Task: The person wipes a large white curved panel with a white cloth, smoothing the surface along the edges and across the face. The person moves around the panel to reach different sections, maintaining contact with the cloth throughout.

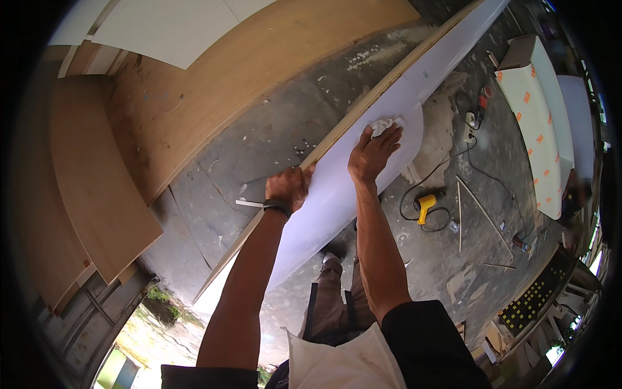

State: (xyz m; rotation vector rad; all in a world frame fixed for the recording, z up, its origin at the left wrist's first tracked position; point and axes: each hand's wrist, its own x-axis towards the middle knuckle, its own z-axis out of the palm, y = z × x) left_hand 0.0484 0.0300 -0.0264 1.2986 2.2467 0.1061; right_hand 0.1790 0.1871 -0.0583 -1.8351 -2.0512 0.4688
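Observation:
A long white glossy panel (330, 207) with a wood-coloured edge stands tilted on edge in front of me, running from lower left to upper right. My left hand (287, 188), a dark band on its wrist, is closed over the panel's top edge. Farther along the white face, my right hand (371, 155) presses a crumpled white cloth (383, 125) against the surface. Its fingers lie over the cloth and partly hide it.
To the right on the stained concrete floor (447, 259) lie a yellow heat gun (425, 207), its black cord and thin strips. A curved white piece with orange print (534, 129) stands beyond. Large brown wooden boards (227, 78) are at the left and back.

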